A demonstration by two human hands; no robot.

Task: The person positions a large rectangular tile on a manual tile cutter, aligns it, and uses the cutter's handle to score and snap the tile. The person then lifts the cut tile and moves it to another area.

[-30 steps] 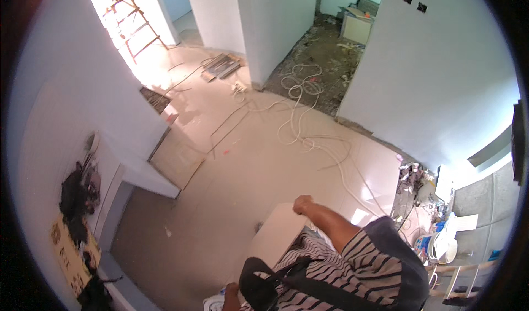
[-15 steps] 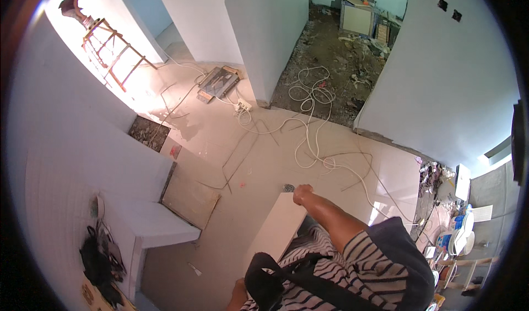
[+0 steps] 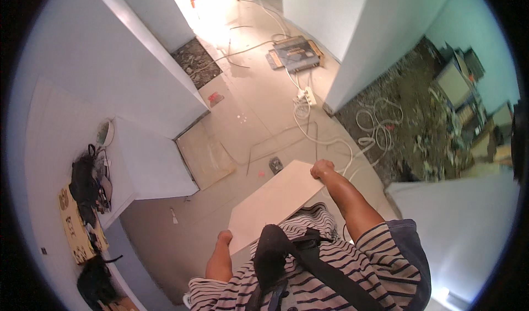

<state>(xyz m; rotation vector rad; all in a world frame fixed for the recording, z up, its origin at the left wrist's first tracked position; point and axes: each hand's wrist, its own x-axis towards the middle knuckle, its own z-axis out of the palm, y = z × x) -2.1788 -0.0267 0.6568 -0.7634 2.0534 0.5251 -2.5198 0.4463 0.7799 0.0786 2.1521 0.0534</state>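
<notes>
A long, flat, cream-coloured tile (image 3: 271, 202) lies slantwise in front of my body, held between both hands. My left hand (image 3: 225, 236) is closed on its near left end. At the far right corner, my right hand (image 3: 322, 169) has its fingers wrapped round the edge. The undersides of the fingers are hidden by the tile. One dark shoe (image 3: 275, 165) shows on the floor just beyond the tile's far edge.
A white counter (image 3: 151, 167) stands at left, with black bags (image 3: 85, 184) and a bowl (image 3: 104, 133) on it. White cable (image 3: 336, 141) runs over the tiled floor to a power strip (image 3: 309, 96) near a dark flat box (image 3: 297, 54). Rubble (image 3: 408, 129) covers the floor at right.
My view has swung to the right, so the room appears shifted and turned. The tile now shows more fully across my front, and my left hand has come into clearer view on it.
</notes>
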